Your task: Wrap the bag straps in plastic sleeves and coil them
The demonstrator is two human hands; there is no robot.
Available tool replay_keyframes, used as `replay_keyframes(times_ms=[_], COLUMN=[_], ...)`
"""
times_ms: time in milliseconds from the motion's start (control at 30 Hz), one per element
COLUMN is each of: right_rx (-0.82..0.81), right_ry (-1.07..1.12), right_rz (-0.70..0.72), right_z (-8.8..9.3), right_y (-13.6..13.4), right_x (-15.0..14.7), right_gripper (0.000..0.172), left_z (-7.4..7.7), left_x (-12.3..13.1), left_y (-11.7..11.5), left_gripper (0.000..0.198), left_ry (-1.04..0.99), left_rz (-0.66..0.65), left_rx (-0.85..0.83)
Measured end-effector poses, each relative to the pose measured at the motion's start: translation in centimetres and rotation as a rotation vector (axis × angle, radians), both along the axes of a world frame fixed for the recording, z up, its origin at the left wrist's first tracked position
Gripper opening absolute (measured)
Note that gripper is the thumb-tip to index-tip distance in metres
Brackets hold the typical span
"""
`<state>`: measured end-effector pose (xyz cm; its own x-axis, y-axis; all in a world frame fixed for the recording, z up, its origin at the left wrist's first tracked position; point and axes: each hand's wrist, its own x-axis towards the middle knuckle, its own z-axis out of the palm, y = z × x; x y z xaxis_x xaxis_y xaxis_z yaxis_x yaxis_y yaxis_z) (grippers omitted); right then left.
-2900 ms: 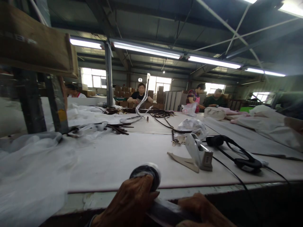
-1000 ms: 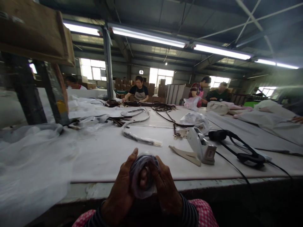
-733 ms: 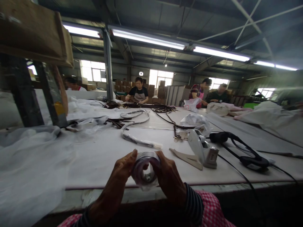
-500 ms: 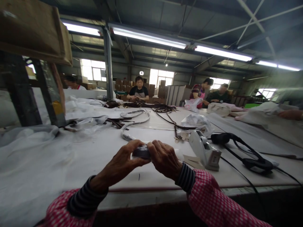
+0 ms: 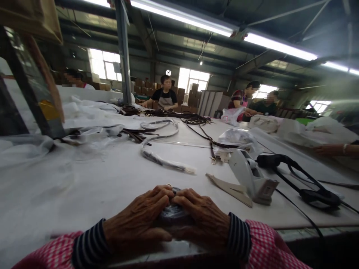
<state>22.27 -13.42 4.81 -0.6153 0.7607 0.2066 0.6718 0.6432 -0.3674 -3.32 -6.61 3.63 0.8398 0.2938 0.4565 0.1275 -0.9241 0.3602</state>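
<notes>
Left hand (image 5: 136, 220); right hand (image 5: 202, 220); over plastic-bagged coil (image 5: 174, 216)

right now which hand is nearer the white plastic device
Right. The right hand is beside the white plastic device, not touching it; the left hand is farther away.

On the long worktable (image 5: 106, 198), a plastic-wrapped strap (image 5: 159, 160) lies beyond the wrapped roll (image 5: 174, 216) under the left hand (image 5: 134, 220) and right hand (image 5: 203, 220), a corded machine (image 5: 251, 175) stands rightward, and loose plastic sheeting (image 5: 33, 164) spreads leftward.
</notes>
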Motion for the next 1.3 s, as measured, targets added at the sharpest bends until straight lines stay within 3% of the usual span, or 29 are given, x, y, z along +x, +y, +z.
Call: replay_keyframes(times_ms=[133, 300, 367, 533, 633, 700, 933, 1033, 1167, 1300], right_rx=[-0.004, 0.005, 0.029, 0.144, 0.14, 0.123, 0.179, 0.136, 0.121, 0.098], right_ry=[0.096, 0.178, 0.155, 0.062, 0.076, 0.1, 0.046, 0.066, 0.13, 0.206], right_rz=[0.034, -0.018, -0.062, -0.16, -0.175, -0.176, -0.197, -0.187, -0.156, -0.14], right_z=[-0.6, -1.5, -1.6, -1.9, -2.0, -1.8, -1.4, -1.7, -1.9, -1.7], right_y=[0.4, 2.1, 3.3, 5.7, 5.7, 5.5, 5.0, 5.1, 5.4, 5.4], right_x=[0.4, 0.0, -0.5, -2.0, -2.3, -2.0, -0.6, -0.9, -1.8, -2.0], right_gripper=[0.072, 0.025, 0.018, 0.016, 0.015, 0.015, 0.028, 0.016, 0.013, 0.009], left_z=[-0.6, -0.9, -0.4, -0.1, -0.8, -0.7, 1.4, 0.9, -0.4, -0.7], left_x=[0.2, 0.7, 0.9, 2.1, 2.9, 2.9, 0.3, 0.1, 1.7, 2.8], left_y=[0.4, 2.6, 3.9, 5.3, 5.2, 5.1, 5.6, 5.5, 5.3, 5.1], left_gripper=[0.042, 0.033, 0.032, 0.033, 0.015, 0.007, 0.013, 0.005, 0.022, 0.011], left_ry=[0.073, 0.166, 0.196, 0.172, 0.152, 0.143, 0.136, 0.128, 0.104, 0.101], left_rz=[0.018, 0.047, 0.077, 0.189, 0.232, 0.215, 0.135, 0.14, 0.183, 0.208], left_rx=[0.004, 0.131, 0.191, 0.183, 0.171, 0.15, 0.025, 0.047, 0.124, 0.159])
